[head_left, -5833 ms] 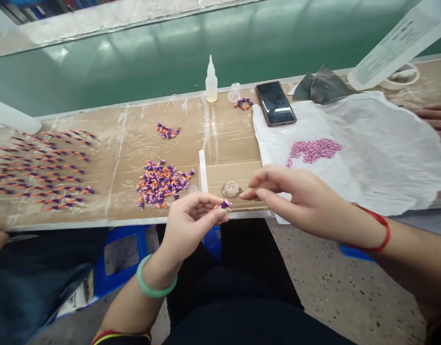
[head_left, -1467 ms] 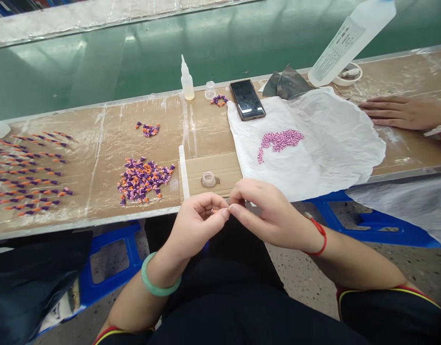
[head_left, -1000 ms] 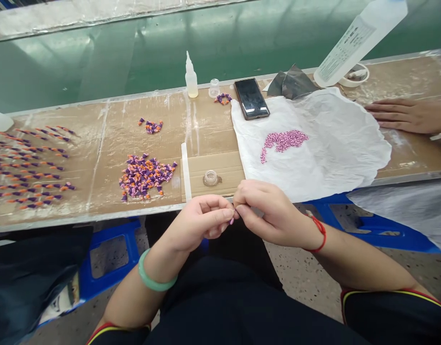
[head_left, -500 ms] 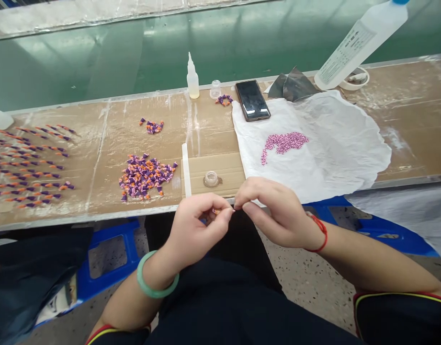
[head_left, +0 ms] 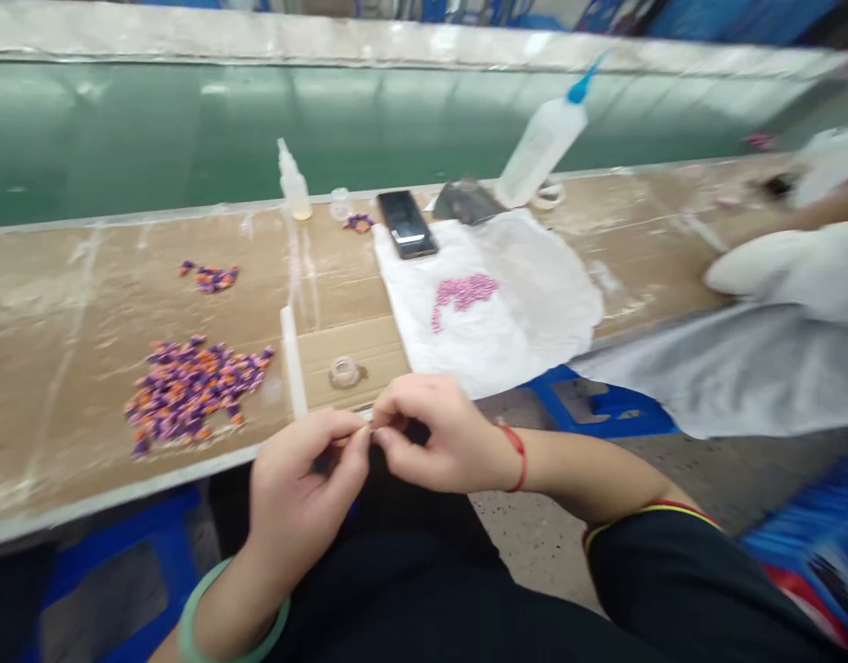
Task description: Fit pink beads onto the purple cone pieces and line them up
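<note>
Head view: the left hand (head_left: pixel 300 488) and right hand (head_left: pixel 441 435) are meeting just off the near edge of the surface (head_left: pixel 71 276), with the fingers (head_left: pixel 396 437) of both hands curled and pinching a small piece (head_left: pixel 365 424) between the fingertips. Blur is hiding its exact form, and I cannot tell which hand is gripping it harder. A jade bangle (head_left: pixel 185 626) is circling the left wrist, and a red cord (head_left: pixel 518 458) is tied around the right. Nearest the hands, a clear cap (head_left: pixel 344 372) is sitting on cardboard (head_left: pixel 347 341), beside a white strip (head_left: pixel 292 359). To the left, a purple-and-orange pile (head_left: pixel 189 391) is lying on the surface, with a smaller cluster (head_left: pixel 209 277) beyond it. To the right, pink beads (head_left: pixel 463 295) are lying on a white sheet (head_left: pixel 534 285), and a phone (head_left: pixel 406 224) is resting on the sheet's far corner. Along the far edge, a glue bottle (head_left: pixel 294 184) and a larger bottle (head_left: pixel 542 147) are standing. Another person's arm (head_left: pixel 824 198) is lying at far right.
</note>
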### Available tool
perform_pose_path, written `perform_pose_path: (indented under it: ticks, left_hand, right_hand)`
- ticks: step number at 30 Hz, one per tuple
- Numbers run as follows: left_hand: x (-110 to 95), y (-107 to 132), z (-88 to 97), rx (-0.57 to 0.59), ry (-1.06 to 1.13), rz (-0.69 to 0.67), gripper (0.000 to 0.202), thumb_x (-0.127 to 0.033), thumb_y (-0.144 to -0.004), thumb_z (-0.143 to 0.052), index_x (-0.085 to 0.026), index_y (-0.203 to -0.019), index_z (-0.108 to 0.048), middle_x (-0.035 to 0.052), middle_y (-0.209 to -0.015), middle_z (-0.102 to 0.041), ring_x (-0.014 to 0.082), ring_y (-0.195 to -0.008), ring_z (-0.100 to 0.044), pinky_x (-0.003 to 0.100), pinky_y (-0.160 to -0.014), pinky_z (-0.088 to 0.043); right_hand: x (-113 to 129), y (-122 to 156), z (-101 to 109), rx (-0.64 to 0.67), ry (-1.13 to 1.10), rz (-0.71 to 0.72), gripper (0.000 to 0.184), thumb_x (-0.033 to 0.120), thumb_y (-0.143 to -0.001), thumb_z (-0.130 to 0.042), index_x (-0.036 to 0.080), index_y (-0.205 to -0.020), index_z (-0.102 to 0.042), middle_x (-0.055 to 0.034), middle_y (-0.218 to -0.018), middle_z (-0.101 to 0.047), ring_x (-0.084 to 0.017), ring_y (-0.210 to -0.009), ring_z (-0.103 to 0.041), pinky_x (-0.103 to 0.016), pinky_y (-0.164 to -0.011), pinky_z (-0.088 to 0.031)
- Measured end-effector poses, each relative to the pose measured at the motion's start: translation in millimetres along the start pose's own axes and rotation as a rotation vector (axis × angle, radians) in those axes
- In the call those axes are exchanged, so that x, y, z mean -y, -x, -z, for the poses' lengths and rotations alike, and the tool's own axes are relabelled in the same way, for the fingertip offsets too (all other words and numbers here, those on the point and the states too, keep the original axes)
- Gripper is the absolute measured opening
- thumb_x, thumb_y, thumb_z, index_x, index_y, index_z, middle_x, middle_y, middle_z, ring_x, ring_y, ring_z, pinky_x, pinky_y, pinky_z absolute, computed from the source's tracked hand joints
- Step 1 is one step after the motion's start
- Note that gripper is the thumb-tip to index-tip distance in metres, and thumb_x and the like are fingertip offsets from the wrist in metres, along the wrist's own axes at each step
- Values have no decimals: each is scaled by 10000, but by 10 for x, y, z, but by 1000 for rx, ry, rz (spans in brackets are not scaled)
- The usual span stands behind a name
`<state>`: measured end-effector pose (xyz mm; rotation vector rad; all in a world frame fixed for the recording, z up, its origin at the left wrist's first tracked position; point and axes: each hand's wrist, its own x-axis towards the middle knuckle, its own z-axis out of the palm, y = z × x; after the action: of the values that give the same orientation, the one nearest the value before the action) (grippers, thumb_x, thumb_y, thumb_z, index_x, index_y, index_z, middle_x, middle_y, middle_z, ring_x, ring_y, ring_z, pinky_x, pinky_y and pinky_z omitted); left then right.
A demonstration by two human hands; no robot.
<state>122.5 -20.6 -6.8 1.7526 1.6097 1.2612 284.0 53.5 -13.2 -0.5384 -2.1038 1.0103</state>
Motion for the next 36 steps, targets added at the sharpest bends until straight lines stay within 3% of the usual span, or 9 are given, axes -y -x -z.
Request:
perform_pose_path:
  ticks: [4,14,23,36]
  left_hand:
    - [67,24,-27,-86,11,48,155,-216,-893,-620,-233,-754,-689,-35,-635,-656,113,-532,-572,210,-542,-427]
    - [204,-33,-9,-65,4,-66,162,-129,-859,-614,-189,-718,-666,-30,-602,-655,90,-503,-568,183,-514,-417]
    - [313,-64,58,-135,137,9,201,-100,-856,-576,-172,-673,-617,-27,-604,-646,78,-515,-547,175,-514,-428]
    - [507,-46,36,-256,215,52,182,-129,-870,-593,-180,-699,-631,-36,-590,-590,83,-520,-515,183,-512,-415]
  right_hand:
    - [-79,-7,-75,-53,-45,10,78,156,-829,-549,196,-765,-528,28,-663,-575,-96,-586,-537,-201,-569,-453]
    - [-47,-52,-147,-51,-63,-75,101,126,-841,-536,187,-761,-533,32,-656,-557,-90,-582,-522,-194,-569,-444]
    - [-57,-245,-260,23,-49,-107,132,106,-885,-501,186,-782,-520,30,-669,-561,-87,-583,-515,-186,-553,-426]
    - [-121,-334,-481,-31,-54,-205,107,115,-850,-546,181,-766,-534,26,-667,-572,-91,-579,-531,-202,-540,-432]
